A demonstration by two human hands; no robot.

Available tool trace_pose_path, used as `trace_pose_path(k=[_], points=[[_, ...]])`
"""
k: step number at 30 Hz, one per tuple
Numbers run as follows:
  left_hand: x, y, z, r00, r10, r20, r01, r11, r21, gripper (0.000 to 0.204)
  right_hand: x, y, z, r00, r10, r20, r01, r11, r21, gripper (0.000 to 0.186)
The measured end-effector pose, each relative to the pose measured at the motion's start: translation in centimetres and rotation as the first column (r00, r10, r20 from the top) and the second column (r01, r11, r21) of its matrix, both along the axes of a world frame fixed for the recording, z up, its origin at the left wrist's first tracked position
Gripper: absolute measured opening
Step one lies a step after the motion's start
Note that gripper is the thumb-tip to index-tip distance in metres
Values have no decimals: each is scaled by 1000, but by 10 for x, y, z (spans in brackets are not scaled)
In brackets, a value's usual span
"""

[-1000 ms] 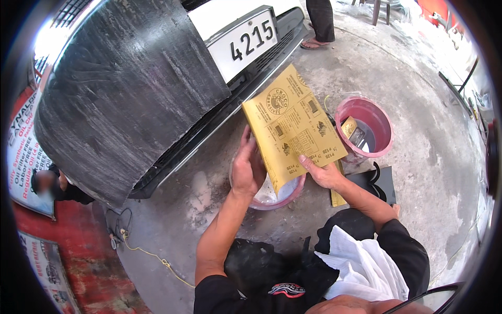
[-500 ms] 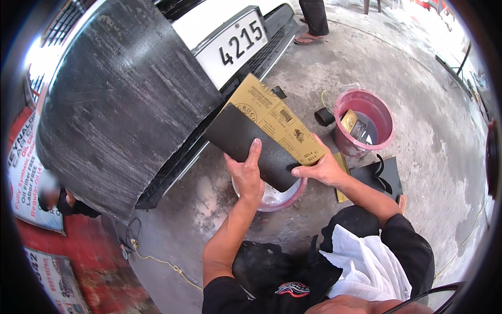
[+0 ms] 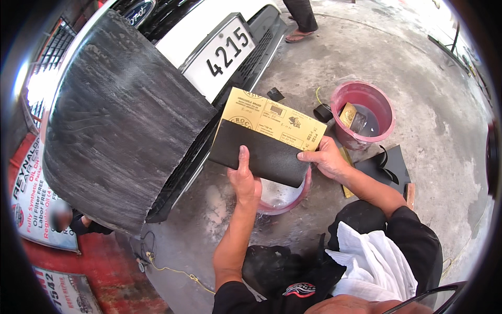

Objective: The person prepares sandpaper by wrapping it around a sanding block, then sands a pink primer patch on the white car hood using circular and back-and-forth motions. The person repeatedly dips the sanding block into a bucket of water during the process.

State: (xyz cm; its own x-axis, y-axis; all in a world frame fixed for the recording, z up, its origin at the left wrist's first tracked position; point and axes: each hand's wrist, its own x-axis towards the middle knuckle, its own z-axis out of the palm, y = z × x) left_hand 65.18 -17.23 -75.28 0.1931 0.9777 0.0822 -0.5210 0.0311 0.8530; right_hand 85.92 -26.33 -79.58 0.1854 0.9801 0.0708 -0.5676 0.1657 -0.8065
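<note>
Both hands hold a sheet of sandpaper (image 3: 261,152) folded over, its dark grit face toward me and a strip of tan printed backing showing above. My left hand (image 3: 244,180) grips the lower edge near the middle, thumb up across the grit. My right hand (image 3: 325,158) pinches the right end, thumb on the front and fingers behind. Below the sheet stands a pink basin (image 3: 293,206) with cloudy water, partly covered by the sandpaper. Left of the sheet is a car bumper corner (image 3: 120,120), sanded dark grey with pale streaks.
A reddish bucket (image 3: 337,107) with water and a tan-backed piece stands right. Beside it on the concrete floor lie dark sandpaper sheets (image 3: 400,162) and a wooden block (image 3: 410,194). A yellow cord (image 3: 175,269) runs at lower left. Another person's sandalled foot (image 3: 300,35) is beyond the car.
The sandpaper has turned to lie more level, with its tan backing facing me more squarely. Both hands still hold it, and the view has shifted slightly.
</note>
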Motion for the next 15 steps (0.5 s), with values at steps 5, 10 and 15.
trace_pose_path(k=[5, 10, 15], points=[[-2, 0, 1, 999, -27, 33, 26, 999, 33, 45, 4, 1, -4, 999, 42, -20, -42, 999, 2, 46], [-5, -3, 0, 999, -33, 24, 33, 999, 12, 45, 1, 2, -3, 999, 17, -47, -16, 1000, 24, 45], [-6, -3, -1, 999, -44, 26, 44, 999, 17, 43, 3, 2, -4, 999, 19, -37, -18, 1000, 20, 45]])
